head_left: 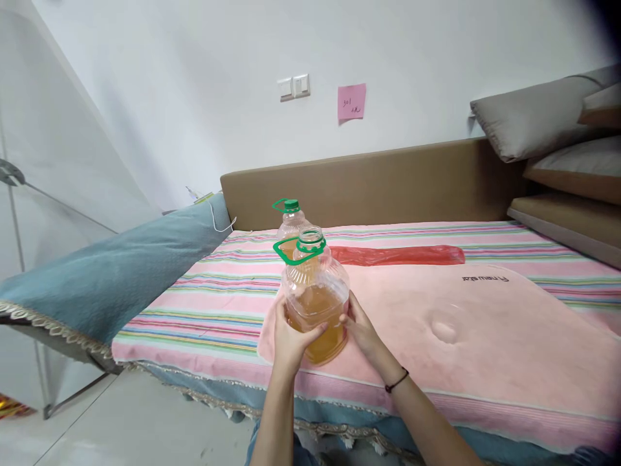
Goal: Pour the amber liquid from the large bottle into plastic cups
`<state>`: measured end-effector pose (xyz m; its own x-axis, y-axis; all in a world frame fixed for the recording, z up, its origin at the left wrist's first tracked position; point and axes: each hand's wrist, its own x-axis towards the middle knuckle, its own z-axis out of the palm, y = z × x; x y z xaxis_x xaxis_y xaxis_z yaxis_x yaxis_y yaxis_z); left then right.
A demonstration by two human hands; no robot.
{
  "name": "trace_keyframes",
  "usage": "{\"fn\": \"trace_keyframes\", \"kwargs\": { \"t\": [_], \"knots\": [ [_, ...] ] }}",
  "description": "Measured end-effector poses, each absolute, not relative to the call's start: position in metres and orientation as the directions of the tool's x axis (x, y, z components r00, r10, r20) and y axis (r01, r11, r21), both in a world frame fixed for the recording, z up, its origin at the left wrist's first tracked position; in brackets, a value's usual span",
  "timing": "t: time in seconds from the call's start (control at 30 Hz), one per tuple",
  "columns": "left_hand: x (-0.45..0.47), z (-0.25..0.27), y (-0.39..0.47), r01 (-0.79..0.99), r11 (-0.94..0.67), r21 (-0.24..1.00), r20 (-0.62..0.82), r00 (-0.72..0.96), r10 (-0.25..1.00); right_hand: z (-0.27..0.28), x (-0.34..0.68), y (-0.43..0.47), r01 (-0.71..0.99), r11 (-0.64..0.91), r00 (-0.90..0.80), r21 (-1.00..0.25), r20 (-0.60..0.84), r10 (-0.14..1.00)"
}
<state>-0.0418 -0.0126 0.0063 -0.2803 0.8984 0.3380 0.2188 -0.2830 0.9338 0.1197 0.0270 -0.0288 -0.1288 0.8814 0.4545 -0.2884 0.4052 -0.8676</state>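
Observation:
A clear plastic jug point(317, 304) without a cap, partly filled with amber liquid, is held between my two hands over the front part of the pink mat. My left hand point(292, 340) wraps its left side, thumb across the front. On its right side, my right hand point(359, 327) presses with thumb and fingers. A green ring handle point(298, 252) sticks out leftward from the jug's neck. Behind it stands a second jug point(290, 226) with a green cap, also holding amber liquid and partly hidden by the first. Whether the held jug rests on the mat, I cannot tell.
A pink mat point(398, 362) lies on the striped sofa cover point(194, 317). Folded red plastic point(398, 255) stretches along behind it. Grey-brown cushions point(548, 116) are stacked at the right. A blue-covered armrest point(121, 259) is at the left, and a brown backrest point(378, 184) runs along the wall.

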Motion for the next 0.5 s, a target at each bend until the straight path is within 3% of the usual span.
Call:
{"fn": "trace_keyframes", "kwargs": {
  "t": [0.17,0.5],
  "knots": [
    [-0.035,0.014,-0.023,0.219,-0.286,0.933,0.33,-0.201,0.922,-0.029,0.124,0.037,-0.391,0.36,-0.248,-0.847,0.473,0.845],
    [0.017,0.04,-0.043,0.289,-0.418,0.861,0.445,-0.033,0.895,-0.006,0.16,-0.021,-0.427,0.35,0.023,-0.834,0.377,0.926]
  ]
}}
